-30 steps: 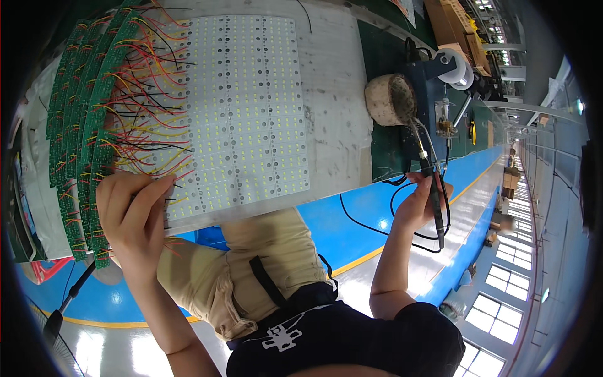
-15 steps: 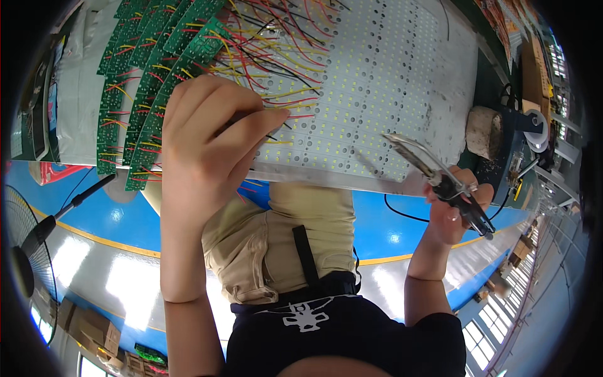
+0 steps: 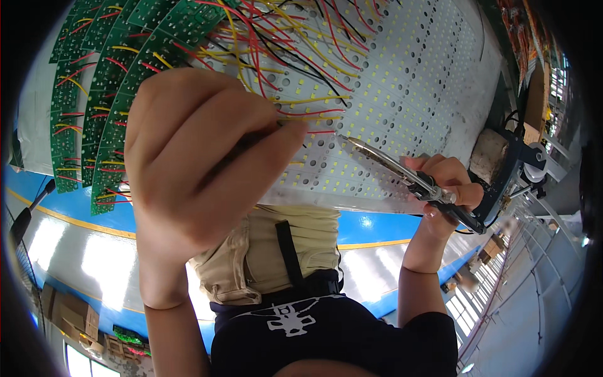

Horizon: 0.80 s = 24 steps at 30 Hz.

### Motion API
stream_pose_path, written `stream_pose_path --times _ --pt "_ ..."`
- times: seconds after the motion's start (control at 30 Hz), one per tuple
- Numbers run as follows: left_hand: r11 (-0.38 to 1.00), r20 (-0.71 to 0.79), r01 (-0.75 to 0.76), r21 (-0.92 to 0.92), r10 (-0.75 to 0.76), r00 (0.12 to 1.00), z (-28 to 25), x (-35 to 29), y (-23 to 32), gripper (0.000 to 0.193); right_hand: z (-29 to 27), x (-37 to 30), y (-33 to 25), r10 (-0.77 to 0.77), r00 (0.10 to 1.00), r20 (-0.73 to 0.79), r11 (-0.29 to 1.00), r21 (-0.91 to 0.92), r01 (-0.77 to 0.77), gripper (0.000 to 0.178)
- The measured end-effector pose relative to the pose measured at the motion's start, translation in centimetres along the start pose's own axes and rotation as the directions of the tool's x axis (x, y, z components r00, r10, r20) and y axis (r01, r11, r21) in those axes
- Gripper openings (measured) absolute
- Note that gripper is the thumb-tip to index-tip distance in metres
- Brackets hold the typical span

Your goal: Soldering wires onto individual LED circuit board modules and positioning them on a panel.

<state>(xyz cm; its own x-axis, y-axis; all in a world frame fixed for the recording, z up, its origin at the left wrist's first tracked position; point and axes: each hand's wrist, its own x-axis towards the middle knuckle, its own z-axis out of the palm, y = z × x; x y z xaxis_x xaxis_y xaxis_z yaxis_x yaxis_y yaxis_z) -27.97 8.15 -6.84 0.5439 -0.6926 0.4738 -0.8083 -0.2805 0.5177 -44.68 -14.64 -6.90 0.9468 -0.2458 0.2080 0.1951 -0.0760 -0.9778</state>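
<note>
Left hand point(image 3: 201, 151) is closed at ten o'clock, its fingertips pinching a red wire point(image 3: 323, 132); the free end of it points to three o'clock. At three o'clock, the right hand point(image 3: 451, 186) grasps a soldering iron point(image 3: 414, 181). Its tip meets or nearly meets the wire end; one cannot tell which. White board point(image 3: 402, 81) spreads toward one o'clock, green circuit boards point(image 3: 103, 107) toward ten.
</note>
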Motion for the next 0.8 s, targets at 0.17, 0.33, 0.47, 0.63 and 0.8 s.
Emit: stream_pose_path --times 0.17,0.33,0.47,0.63,0.8 --pt "1.0 -0.004 -0.017 -0.008 0.017 1.0 0.22 0.1 -0.05 0.033 -0.46 -0.02 -0.14 0.015 1.0 0.018 0.998 -0.054 -0.014 0.026" --pt "0.999 -0.041 -0.049 -0.01 0.048 0.998 0.24 0.04 -0.17 0.033 -0.32 0.03 -0.19 0.023 1.0 0.012 0.998 -0.052 -0.022 0.027" --pt "0.998 -0.04 -0.056 -0.017 0.055 0.998 0.4 -0.04 -0.25 0.033 -0.19 -0.1 -0.29 0.028 1.0 -0.003 0.995 -0.099 -0.028 0.028" --pt "0.999 -0.034 -0.046 -0.025 0.045 0.998 0.26 -0.03 -0.27 0.032 0.24 -0.08 -0.16 0.016 1.0 -0.017 0.992 -0.125 -0.018 0.027" --pt "0.998 -0.06 -0.067 -0.022 0.065 0.996 0.54 -0.13 -0.46 0.032 0.21 -0.23 0.3 -0.089 0.996 0.002 0.994 -0.066 0.089 0.025"
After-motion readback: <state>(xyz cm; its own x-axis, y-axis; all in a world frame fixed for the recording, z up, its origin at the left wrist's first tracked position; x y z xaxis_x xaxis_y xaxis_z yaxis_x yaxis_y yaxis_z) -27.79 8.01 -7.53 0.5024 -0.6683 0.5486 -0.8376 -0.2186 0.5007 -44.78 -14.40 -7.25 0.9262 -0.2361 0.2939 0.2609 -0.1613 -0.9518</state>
